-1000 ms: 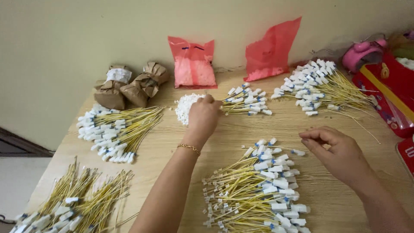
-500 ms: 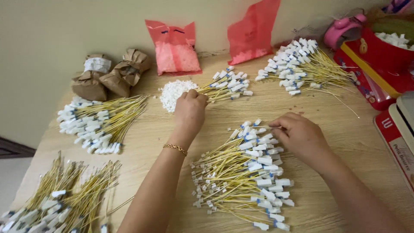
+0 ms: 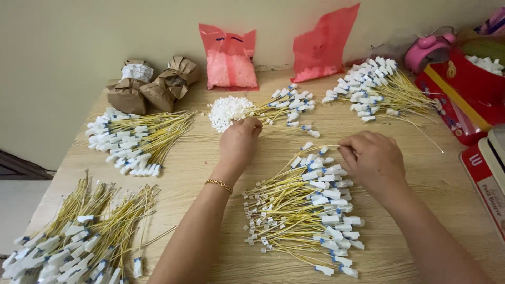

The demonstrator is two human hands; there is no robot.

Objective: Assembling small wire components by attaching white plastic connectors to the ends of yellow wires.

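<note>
A pile of yellow wires with white plugs (image 3: 305, 210) lies on the wooden table (image 3: 200, 163) in front of me. My right hand (image 3: 371, 160) rests on the pile's far right edge, fingers curled over the white plugs; whether it grips one is hidden. My left hand (image 3: 239, 142), with a gold bracelet on the wrist, reaches to a small heap of tiny white pieces (image 3: 226, 112) and pinches at its near edge with closed fingertips. What it holds is too small to tell.
More bundles of yellow wires lie at the left (image 3: 137, 139), near left (image 3: 79, 236), back middle (image 3: 289, 105) and back right (image 3: 379, 87). Brown paper packets (image 3: 150, 84) and two red plastic bags (image 3: 229, 55) stand by the wall. A red tub (image 3: 468, 84) sits at the right.
The view has shifted so the table sits more to the right. My right hand moved up to the pile's far edge. My left hand stays at the white heap.
</note>
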